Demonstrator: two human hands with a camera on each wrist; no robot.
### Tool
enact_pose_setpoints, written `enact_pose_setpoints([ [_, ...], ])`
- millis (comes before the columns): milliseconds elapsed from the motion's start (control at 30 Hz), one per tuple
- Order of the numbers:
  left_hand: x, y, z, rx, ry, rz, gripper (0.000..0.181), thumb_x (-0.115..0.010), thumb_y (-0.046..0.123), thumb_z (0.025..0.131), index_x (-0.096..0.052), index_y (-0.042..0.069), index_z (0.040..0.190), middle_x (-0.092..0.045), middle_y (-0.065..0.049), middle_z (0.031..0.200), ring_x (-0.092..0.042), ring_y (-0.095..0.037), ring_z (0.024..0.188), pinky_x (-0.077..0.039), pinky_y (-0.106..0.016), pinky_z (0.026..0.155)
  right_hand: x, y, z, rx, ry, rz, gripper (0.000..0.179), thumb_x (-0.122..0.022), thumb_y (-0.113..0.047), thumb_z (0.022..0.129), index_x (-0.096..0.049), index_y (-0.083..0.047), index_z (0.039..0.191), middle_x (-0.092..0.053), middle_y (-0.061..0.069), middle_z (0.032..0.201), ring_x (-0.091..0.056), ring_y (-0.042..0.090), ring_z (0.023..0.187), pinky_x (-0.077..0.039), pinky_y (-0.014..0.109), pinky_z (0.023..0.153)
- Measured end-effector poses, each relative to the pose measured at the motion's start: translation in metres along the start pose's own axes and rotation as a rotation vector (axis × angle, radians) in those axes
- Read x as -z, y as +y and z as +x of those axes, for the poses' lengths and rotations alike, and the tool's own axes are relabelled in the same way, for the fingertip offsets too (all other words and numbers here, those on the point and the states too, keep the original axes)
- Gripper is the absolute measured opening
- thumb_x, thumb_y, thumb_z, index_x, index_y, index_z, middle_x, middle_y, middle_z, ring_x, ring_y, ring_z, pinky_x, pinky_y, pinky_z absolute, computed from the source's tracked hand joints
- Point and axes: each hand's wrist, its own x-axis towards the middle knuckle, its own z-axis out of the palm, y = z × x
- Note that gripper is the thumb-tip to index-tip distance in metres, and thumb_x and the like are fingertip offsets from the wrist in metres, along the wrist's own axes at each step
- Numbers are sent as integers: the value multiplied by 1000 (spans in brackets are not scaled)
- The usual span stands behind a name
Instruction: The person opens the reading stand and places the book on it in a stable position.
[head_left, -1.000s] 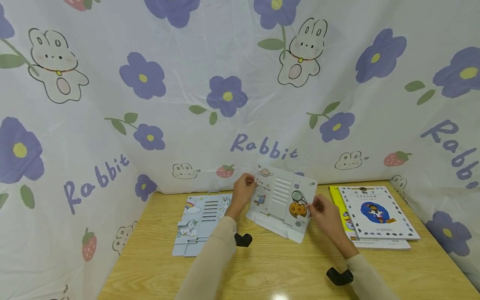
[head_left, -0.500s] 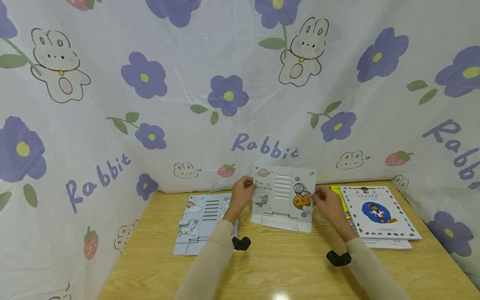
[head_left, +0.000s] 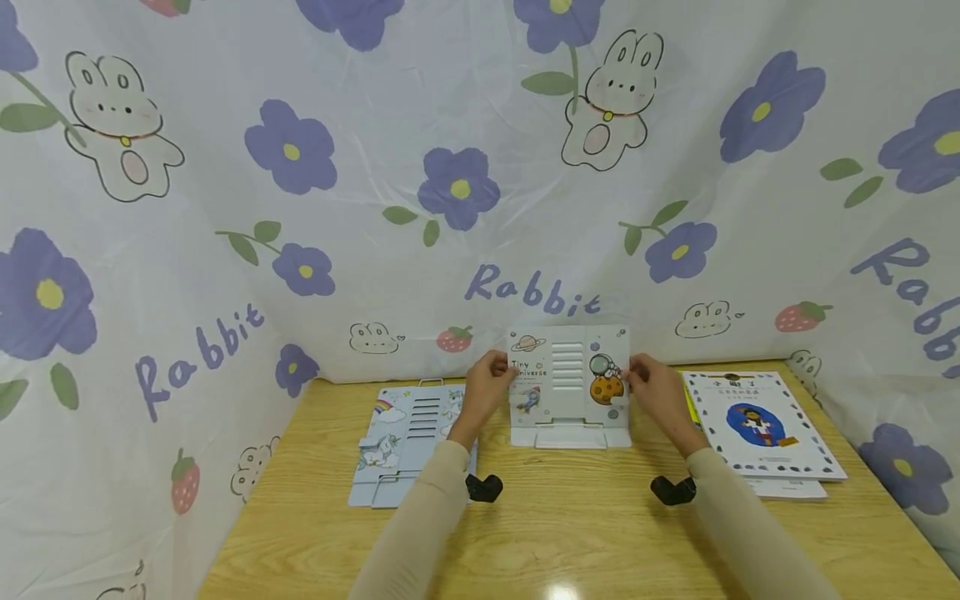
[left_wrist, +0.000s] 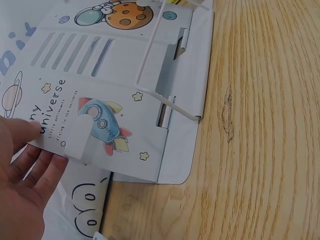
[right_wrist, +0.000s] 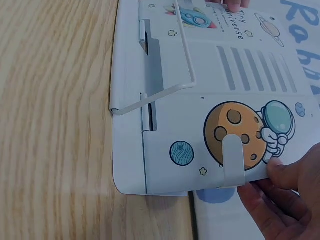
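Your left hand [head_left: 486, 387] and right hand [head_left: 660, 393] both have a firm grip on the white stand [head_left: 566, 410], which is toward the far side of the counter [head_left: 558, 533], between the blue stand [head_left: 408, 450] on the left and the books on the right. Your left grip pinches the stand's left edge beside the "Tiny Universe" lettering, with the thumb on the front face and the other fingers behind. Your right grip pinches the right edge next to the printed astronaut, again thumb in front and fingers behind. The panel is raised, its lower ledge resting on the counter; I can't tell whether its back touches the patterned curtain [head_left: 375, 258]. Close up, you can see a white wire bracket [left_wrist: 172, 104] above the ledge, and a white tab [right_wrist: 233, 160] overlapping the printed orange planet. To your left, partly covered by your sleeve [head_left: 420, 525], the blue stand with unicorn pictures lies on the counter, a thin wire loop at its far edge. To your right, a white-covered book [head_left: 772, 467] with a blue oval picture tops the pile, and a strip of a yellow book [head_left: 692, 404] shows near your right hand.
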Motion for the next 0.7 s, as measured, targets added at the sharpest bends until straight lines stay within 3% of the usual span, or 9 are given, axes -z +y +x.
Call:
enact_pose_setpoints([
  [267,0,0,0,21,12,8,16,-76,12,99,-74,2,112,-76,-14,105,-69,-23,97,-61,-34,86,-3,2,9,24,-8,12,18,-66,-9,105,-70,5,115,-76,21,95,-67,21,71,-47,26,58],
  [700,2,-4,2,16,19,-10,15,-75,12,99,-75,3,111,-76,-13,102,-68,-19,90,-61,-27,76,-3,0,9,-11,-39,17,19,-67,-11,104,-71,4,114,-76,20,98,-70,24,77,-50,28,64],
])
